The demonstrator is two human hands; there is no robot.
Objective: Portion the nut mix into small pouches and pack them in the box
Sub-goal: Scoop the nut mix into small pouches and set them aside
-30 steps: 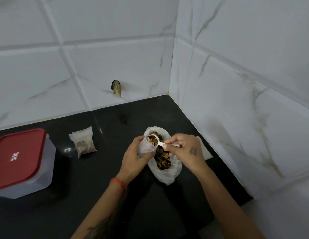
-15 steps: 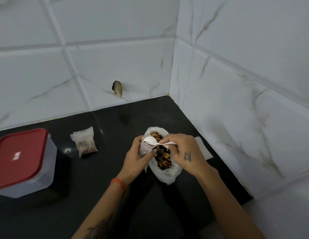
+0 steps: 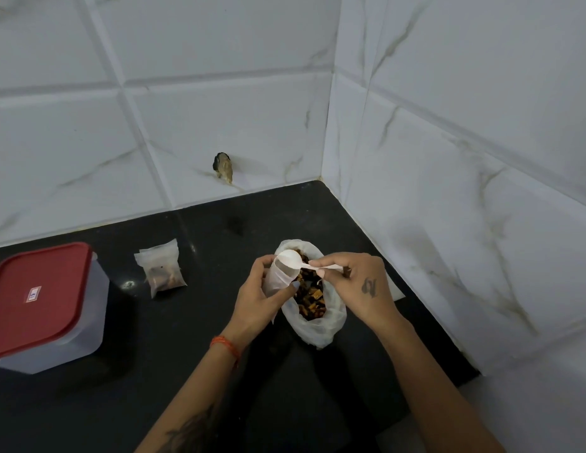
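**Spoon tipped over the pouch**

At frame centre, the left hand (image 3: 252, 302) grips a small pouch (image 3: 280, 277); the right hand (image 3: 357, 282) pinches a spoon (image 3: 290, 258) over its mouth, above the nut bag (image 3: 313, 299). A narrow, floppy mouth could spill nuts. The box (image 3: 40, 305) sits lidded at left.

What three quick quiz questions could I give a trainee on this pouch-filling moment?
1. True or false: the red lid is off the plastic box.
2. Which hand holds the white plastic spoon? A) left hand B) right hand
3. Fill in: the spoon's bowl sits at the mouth of the small ____.

Key:
1. False; the lid sits on the box.
2. B; the left hand grips the small pouch above the big bag of nut mix.
3. Pouch. One filled pouch already lies on the black counter.
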